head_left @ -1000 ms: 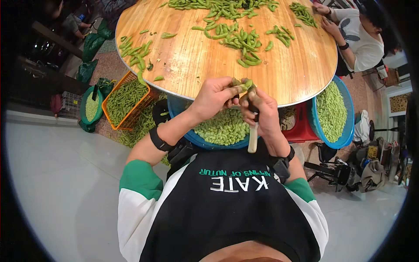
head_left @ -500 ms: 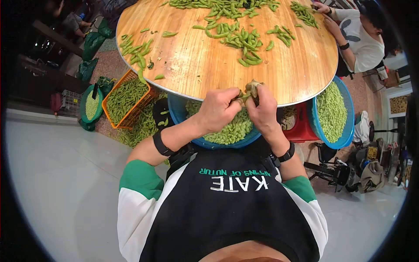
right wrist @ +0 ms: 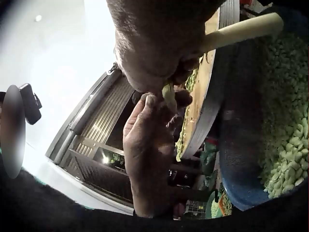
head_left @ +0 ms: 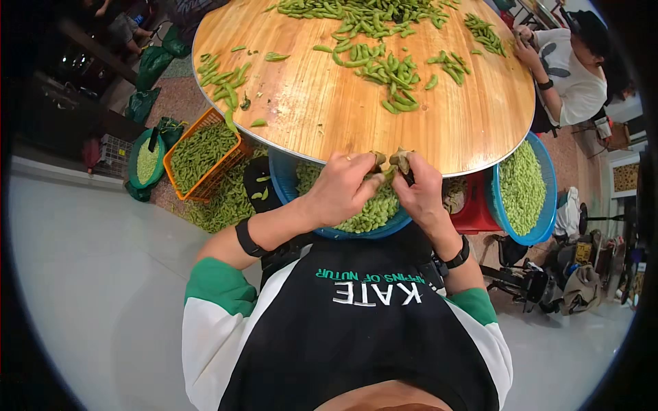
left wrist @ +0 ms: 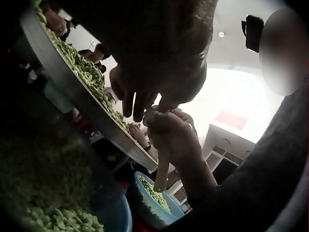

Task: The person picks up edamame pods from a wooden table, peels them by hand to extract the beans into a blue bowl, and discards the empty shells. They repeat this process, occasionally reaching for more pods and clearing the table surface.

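Observation:
My left hand and right hand meet at the near edge of the round wooden table, over a blue tub of shelled green beans. Between the fingertips is a green soybean pod, pinched by the left hand. Curled right fingers grip a tool by its pale handle, which sticks out of the fist in both wrist views. Its working end is hidden by the fingers.
Loose pods lie in piles across the table. An orange crate of pods stands left, with pods on the floor. Another blue tub of beans and a red stool are right. Across the table sits another person.
Both hands have stayed together over the tub's far side while the fingers worked at the pod. The pale handle, hanging in sight earlier, is hidden in the head view now. The head view has shifted slightly.

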`<state>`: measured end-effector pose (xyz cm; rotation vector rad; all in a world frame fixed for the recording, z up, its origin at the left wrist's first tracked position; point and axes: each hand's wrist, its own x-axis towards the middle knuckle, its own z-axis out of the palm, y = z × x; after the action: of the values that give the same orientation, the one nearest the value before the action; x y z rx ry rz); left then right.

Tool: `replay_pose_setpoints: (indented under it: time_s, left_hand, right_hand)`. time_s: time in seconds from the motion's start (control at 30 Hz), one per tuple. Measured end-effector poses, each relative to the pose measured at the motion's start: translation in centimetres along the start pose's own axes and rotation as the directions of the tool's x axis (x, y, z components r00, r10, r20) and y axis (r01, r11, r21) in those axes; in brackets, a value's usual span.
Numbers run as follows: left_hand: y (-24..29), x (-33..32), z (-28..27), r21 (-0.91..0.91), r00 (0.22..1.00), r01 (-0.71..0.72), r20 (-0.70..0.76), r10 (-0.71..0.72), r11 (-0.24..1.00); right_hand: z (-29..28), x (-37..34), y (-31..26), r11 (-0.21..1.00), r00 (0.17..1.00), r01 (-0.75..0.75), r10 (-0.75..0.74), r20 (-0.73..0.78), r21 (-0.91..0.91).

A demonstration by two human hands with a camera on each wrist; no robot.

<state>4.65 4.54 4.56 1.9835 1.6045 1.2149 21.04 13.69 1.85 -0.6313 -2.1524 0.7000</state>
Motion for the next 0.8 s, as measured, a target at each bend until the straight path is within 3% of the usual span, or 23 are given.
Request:
replay_pose_setpoints:
  time_s: [0.03, 0.07, 0.1, 0.13, 0.2, 0.23, 0.27, 0.3, 0.33, 0.4, 0.47, 0.53, 0.67, 0.73, 0.77, 0.8]
  left_hand:
    - [0.2, -0.1, -0.2, 0.003, 1.000, 0.001, -0.002, -0.001, 1.000]
    - [0.4, -0.2, -0.3, -0.143, 0.996, 0.089, 0.015, -0.088, 0.986]
    - [0.5, -0.1, -0.5, -0.284, 0.985, 0.174, 0.043, -0.169, 0.943]
    - [0.5, 0.1, -0.9, -0.281, 0.985, 0.170, 0.041, -0.166, 0.945]
    - [-0.2, 0.4, -2.8, -0.103, 0.998, 0.031, 0.051, -0.026, 0.994]
    - [-1.0, 0.5, -3.9, 0.080, 1.000, -0.005, 0.014, 0.004, 0.997]
    - [-2.0, 1.1, -5.7, 0.241, 0.997, -0.020, 0.076, 0.002, 0.970]
    - [-3.1, 1.7, -7.3, 0.482, 0.991, 0.035, 0.097, -0.093, 0.875]
    - [-4.3, 2.5, -8.5, 0.672, 0.987, 0.043, 0.088, -0.138, 0.739]
    - [-7.8, 5.2, -9.5, 0.712, 0.981, 0.022, 0.118, -0.152, 0.701]
    - [-9.7, 8.8, -8.4, 0.630, 0.981, 0.060, 0.107, -0.163, 0.775]
    - [-12.9, 12.2, -6.1, 0.520, 0.999, -0.033, 0.034, 0.018, 0.853]
    - [-16.0, 15.9, -2.4, 0.570, 0.996, 0.090, -0.072, -0.059, 0.817]
    - [-15.6, 16.6, -2.4, 0.539, 0.981, 0.161, 0.005, -0.195, 0.827]
    - [-15.5, 16.4, -2.5, 0.540, 0.980, 0.160, 0.011, -0.197, 0.826]
    - [-15.4, 16.1, -2.7, 0.462, 0.972, 0.212, -0.008, -0.234, 0.861]
  right_hand:
    - [0.0, 0.0, -0.2, 0.998, 0.998, -0.054, 0.053, 0.019, 0.038]
    - [0.0, 0.0, -0.5, 0.991, 0.994, -0.108, 0.105, 0.038, 0.075]
    - [0.0, 0.1, -0.8, 0.991, 0.994, -0.105, 0.103, 0.035, 0.077]
    - [0.1, 0.3, -1.1, 0.993, 0.996, -0.076, 0.072, 0.043, 0.095]
    - [0.3, 0.6, -1.5, 0.993, 0.998, -0.050, 0.046, 0.044, 0.110]
    - [0.0, 0.7, -1.3, 0.992, 0.998, -0.050, 0.046, 0.039, 0.112]
    - [-0.5, 0.7, -1.0, 0.975, 0.977, -0.159, 0.132, 0.168, 0.156]
    - [-0.7, 0.8, -0.8, 0.946, 0.932, -0.268, 0.205, 0.299, 0.184]
    - [-0.5, 0.7, -0.6, 0.946, 0.932, -0.266, 0.203, 0.299, 0.188]
    - [-0.1, 0.1, -0.5, 0.957, 0.901, -0.141, 0.019, 0.433, 0.252]
    - [-0.4, 0.2, -0.7, 0.977, 0.881, -0.130, 0.034, 0.472, 0.171]
    - [-0.9, 0.6, -1.3, 0.988, 0.858, -0.132, 0.075, 0.508, 0.078]
    - [-1.5, 0.2, -0.8, 0.989, 0.885, -0.126, 0.077, 0.459, 0.077]
    - [-1.4, 0.0, -0.4, 0.902, 0.902, -0.284, 0.137, 0.408, 0.325]
    - [-1.6, 0.0, -0.5, 0.900, 0.902, -0.288, 0.141, 0.407, 0.327]
    - [-2.0, 0.3, -0.9, 0.759, 0.849, -0.492, 0.308, 0.430, 0.426]
